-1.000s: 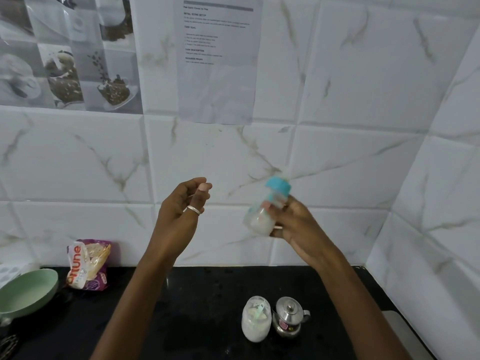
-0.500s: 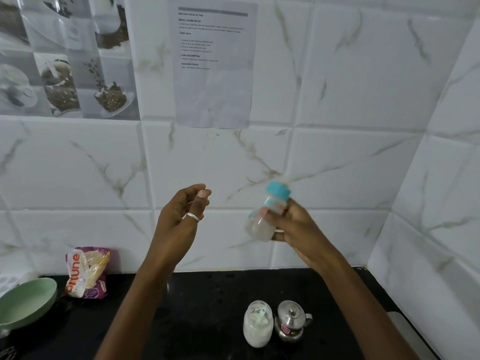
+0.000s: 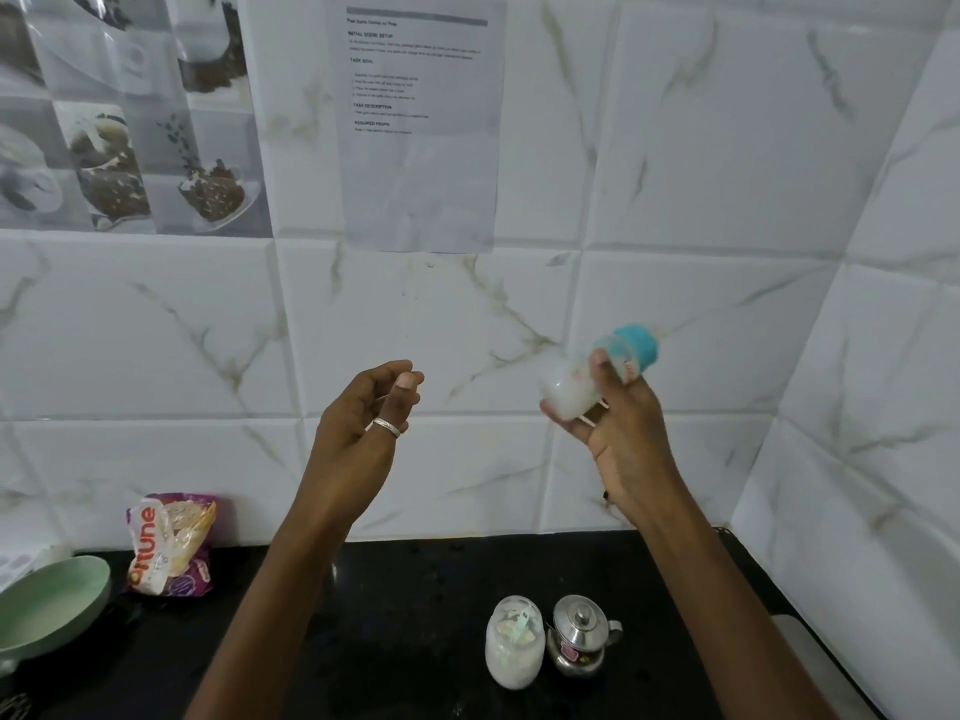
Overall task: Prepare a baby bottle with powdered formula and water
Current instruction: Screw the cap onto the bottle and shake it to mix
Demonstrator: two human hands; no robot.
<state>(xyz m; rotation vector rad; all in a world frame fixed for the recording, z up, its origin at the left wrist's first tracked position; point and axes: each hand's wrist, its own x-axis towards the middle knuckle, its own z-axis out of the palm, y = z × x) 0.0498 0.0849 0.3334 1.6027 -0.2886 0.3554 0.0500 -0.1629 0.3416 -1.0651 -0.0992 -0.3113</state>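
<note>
The right hand (image 3: 626,439) grasps a small baby bottle (image 3: 587,376) raised in front of the tiled wall, tilted with its blue cap (image 3: 636,345) up and to the right; milky white liquid fills the lower part, blurred. The left hand (image 3: 358,433) is empty, fingers loosely curled, a ring on one finger. On the black counter (image 3: 389,631) below stand a clear jar (image 3: 514,641) of white powder and, just beside it, a small lidded steel pot (image 3: 582,634). At left lie a printed packet (image 3: 171,543) and a green bowl (image 3: 47,605).
</note>
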